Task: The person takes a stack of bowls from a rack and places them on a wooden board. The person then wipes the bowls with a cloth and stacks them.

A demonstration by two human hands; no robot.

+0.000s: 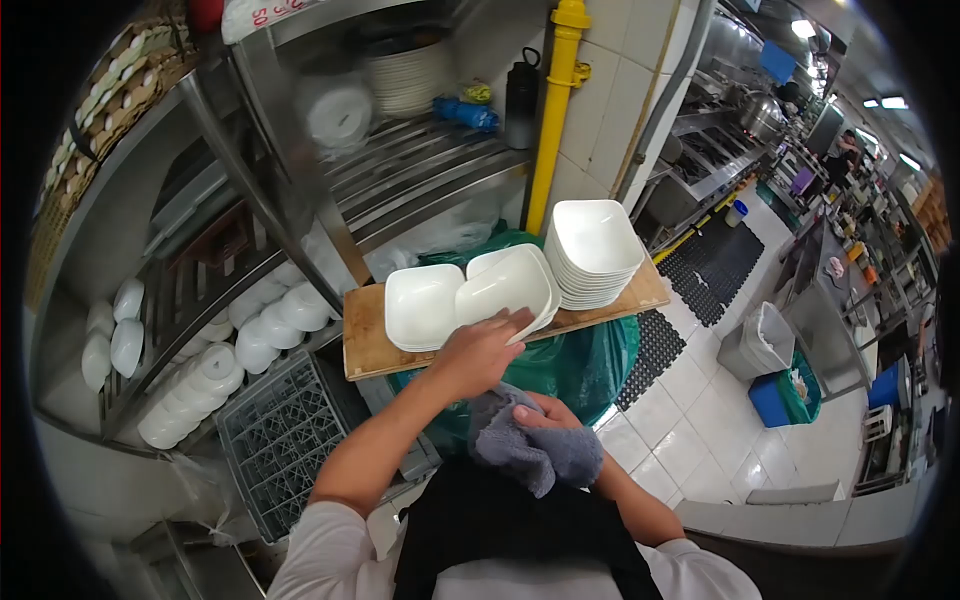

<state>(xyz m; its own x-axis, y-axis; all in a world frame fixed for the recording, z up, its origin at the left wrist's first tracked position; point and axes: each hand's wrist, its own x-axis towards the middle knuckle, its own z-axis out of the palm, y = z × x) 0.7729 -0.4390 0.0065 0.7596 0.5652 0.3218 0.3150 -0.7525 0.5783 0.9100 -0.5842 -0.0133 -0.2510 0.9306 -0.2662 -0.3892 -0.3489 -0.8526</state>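
My left hand (487,350) grips the near edge of a white square bowl (507,290), which is tilted over the stacks. On the wooden board (368,360), a low stack of white bowls (422,305) stands to the left. Part of another white bowl shows behind the gripped one. At the board's right end rises a tall stack of square white bowls (597,245). Close to my body, my right hand (548,412) is closed on a crumpled grey cloth (530,447), just below the left hand.
Green plastic bags (590,365) hang under the board. A grey dish rack (290,435) and shelved bowls (205,385) are at the left. A steel shelf (430,170) with plates stands behind. Bins (755,345) and a distant person (845,152) are at the right.
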